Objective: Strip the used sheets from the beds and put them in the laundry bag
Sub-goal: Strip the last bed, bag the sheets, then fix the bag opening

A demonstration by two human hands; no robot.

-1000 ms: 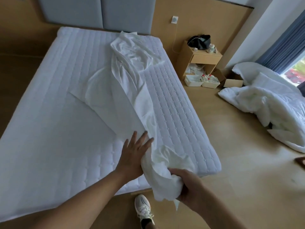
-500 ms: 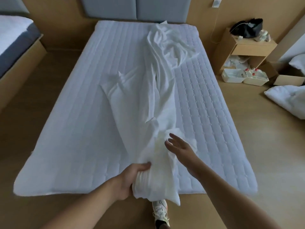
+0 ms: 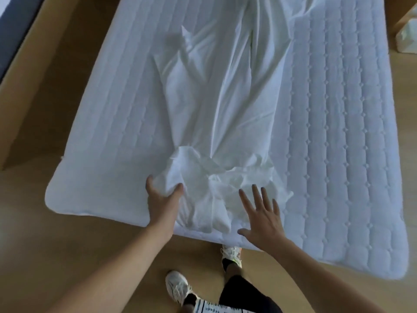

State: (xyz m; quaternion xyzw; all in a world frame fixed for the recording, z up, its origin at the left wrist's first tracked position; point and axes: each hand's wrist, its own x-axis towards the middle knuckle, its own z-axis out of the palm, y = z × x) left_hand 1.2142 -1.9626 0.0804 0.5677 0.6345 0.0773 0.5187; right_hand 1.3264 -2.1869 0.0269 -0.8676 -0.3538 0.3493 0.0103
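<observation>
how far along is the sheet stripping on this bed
Done: the sheet is off the corners and pulled into a long bunch down the middle of the quilted mattress. In hand: the left hand grips the gathered end at the foot of the bed, while the right hand is spread open over it. Left: gather the rest, lift it off and bag it; no laundry bag is in view.

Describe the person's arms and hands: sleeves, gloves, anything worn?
Both forearms are bare as far as the frame shows, with no sleeves in view. The left hand and right hand wear no gloves; no rings, watch or wristband can be seen.
</observation>
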